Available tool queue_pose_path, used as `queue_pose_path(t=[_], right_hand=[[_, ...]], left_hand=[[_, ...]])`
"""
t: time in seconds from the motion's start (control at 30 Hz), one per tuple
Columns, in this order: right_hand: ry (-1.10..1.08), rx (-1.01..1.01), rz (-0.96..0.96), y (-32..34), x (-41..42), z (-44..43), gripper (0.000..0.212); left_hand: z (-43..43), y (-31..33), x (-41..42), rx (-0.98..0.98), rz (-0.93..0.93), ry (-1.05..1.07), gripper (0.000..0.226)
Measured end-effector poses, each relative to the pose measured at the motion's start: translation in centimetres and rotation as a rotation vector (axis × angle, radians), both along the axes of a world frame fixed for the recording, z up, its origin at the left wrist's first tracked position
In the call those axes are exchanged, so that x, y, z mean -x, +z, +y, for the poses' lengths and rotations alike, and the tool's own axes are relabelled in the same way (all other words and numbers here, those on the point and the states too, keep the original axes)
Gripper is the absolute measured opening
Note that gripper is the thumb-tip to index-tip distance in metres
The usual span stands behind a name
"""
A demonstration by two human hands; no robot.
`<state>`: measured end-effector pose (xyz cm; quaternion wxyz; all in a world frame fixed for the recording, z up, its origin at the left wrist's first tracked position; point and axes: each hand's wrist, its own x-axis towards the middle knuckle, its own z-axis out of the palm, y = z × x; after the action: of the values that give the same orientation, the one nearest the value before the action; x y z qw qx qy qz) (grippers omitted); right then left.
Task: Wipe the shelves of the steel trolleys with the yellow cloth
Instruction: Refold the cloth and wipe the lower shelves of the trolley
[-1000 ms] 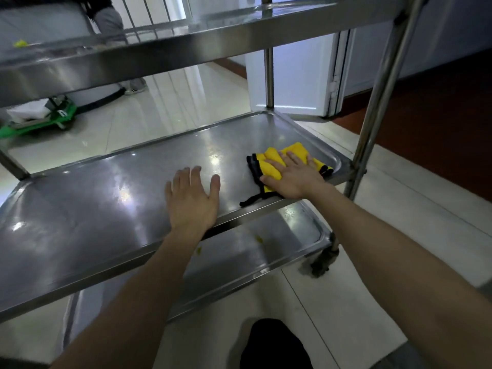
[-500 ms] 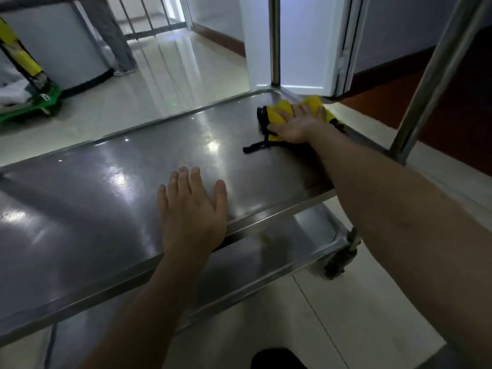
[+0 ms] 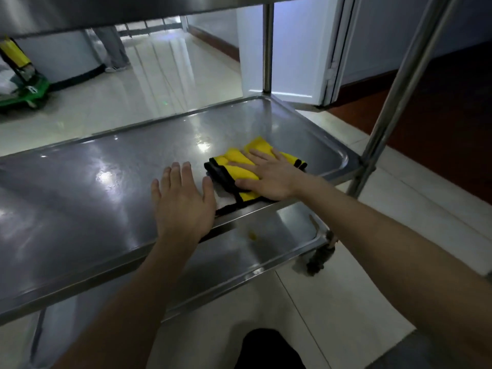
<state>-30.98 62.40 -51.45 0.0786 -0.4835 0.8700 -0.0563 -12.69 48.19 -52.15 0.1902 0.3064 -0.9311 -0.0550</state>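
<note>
Head view: right hand (image 3: 269, 177), fingers spread flat, has pulled the yellow cloth (image 3: 239, 167) from the far right corner of the middle shelf (image 3: 106, 187) to its near edge. The left hand (image 3: 183, 201) rests flat beside it. That end seems wiped.

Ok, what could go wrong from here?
1. The right hand lies flat on the yellow cloth, fingers straight; the cloth could slip or bunch mid-stroke.
2. The cloth sits by the near rim of the middle shelf, black trim trailing along it; a pull back might drop it onto the lower shelf.
3. The trolley stands on a caster; pressure from the left hand may roll it.
</note>
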Motion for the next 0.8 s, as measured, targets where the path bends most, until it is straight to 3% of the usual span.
queue_pose_path(t=[0.23, 0.5, 0.63, 0.8], right_hand=[[-0.234, -0.05, -0.051, 0.2, 4.1, 9.0, 0.066], [-0.458, -0.079, -0.035, 0.4, 15.3, -1.3, 0.087], [-0.436, -0.067, -0.036, 0.8, 16.6, -8.6, 0.092], [-0.202, -0.092, -0.003, 1.0, 10.8, -11.7, 0.08]], left_hand=[[0.8, 0.7, -0.8, -0.046, -0.034, -0.031, 0.064], [1.4, 0.7, -0.6, -0.021, -0.025, -0.113, 0.067], [1.1, 0.3, -0.4, -0.004, -0.02, -0.111, 0.066], [1.0, 0.4, -0.2, 0.021, 0.041, -0.089, 0.062]])
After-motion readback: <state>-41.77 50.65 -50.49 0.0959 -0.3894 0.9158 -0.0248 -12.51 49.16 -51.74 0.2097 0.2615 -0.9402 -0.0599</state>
